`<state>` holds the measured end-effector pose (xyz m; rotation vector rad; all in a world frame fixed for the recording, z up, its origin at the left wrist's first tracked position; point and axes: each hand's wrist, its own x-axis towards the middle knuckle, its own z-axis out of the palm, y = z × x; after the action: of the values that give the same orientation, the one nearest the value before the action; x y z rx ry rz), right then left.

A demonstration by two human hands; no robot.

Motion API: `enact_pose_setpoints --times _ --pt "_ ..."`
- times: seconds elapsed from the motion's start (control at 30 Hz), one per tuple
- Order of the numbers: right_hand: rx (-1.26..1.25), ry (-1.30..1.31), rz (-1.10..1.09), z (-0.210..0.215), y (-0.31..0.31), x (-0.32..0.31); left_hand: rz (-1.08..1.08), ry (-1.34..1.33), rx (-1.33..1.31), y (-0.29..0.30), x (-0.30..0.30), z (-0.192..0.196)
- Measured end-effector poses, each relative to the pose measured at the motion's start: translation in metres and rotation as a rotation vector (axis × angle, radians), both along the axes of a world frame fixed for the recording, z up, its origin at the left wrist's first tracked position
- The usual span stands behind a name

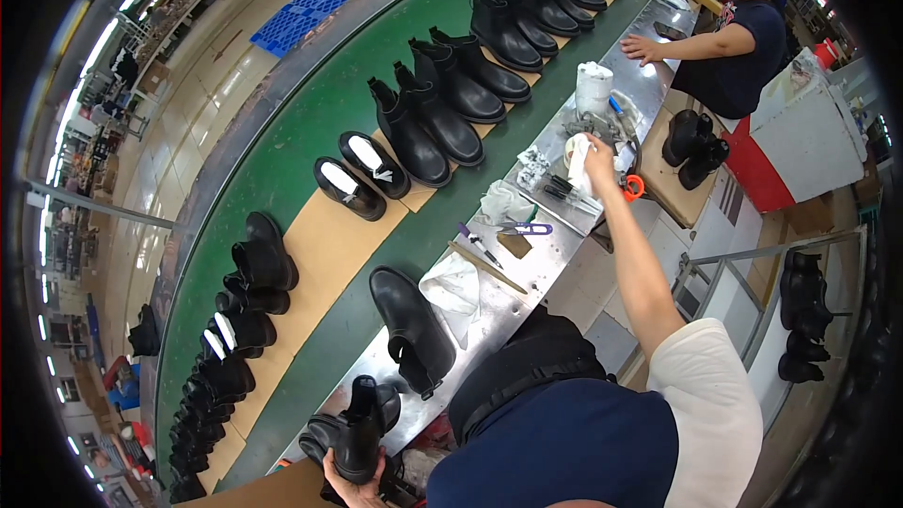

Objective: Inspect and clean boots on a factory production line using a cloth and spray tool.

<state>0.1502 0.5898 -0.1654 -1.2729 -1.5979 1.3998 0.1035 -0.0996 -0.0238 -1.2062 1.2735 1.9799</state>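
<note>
At the lower edge my left hand [353,484] is closed round the toe end of a black boot [360,437]. Another dark boot [324,431] sits right beside it, partly hidden. My right arm reaches far out along the metal bench, and my right hand [598,167] grips a white roll [577,152], its loose end hanging down; whether it is tape or cloth I cannot tell. Close to that hand are orange-handled scissors [633,188] and several dark pens [567,193]. Between my hands a single black boot [412,329] lies on its side by a white cloth [453,287].
Purple-handled snips [527,229], a marker [480,243] and a flat stick [489,268] lie on the metal bench [555,249]. Black ankle boots [423,127] line the green conveyor [324,357] on cardboard. A co-worker [734,38] sits at the far right, one hand on the bench.
</note>
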Motion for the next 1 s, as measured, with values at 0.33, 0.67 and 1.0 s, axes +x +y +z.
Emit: enact_pose_setpoints --times 0.33,0.67,1.0 --pt "0.141 0.25 1.02 0.124 -0.212 -0.054 0.161 0.499 0.196 0.111 -0.049 0.032" --pt "-0.274 0.505 1.059 0.189 -0.286 -0.066 -0.153 0.626 0.449 0.262 -0.075 0.042" --pt "-0.172 0.185 0.837 0.198 -0.286 -0.063 -0.261 0.642 0.399 0.275 -0.067 0.035"
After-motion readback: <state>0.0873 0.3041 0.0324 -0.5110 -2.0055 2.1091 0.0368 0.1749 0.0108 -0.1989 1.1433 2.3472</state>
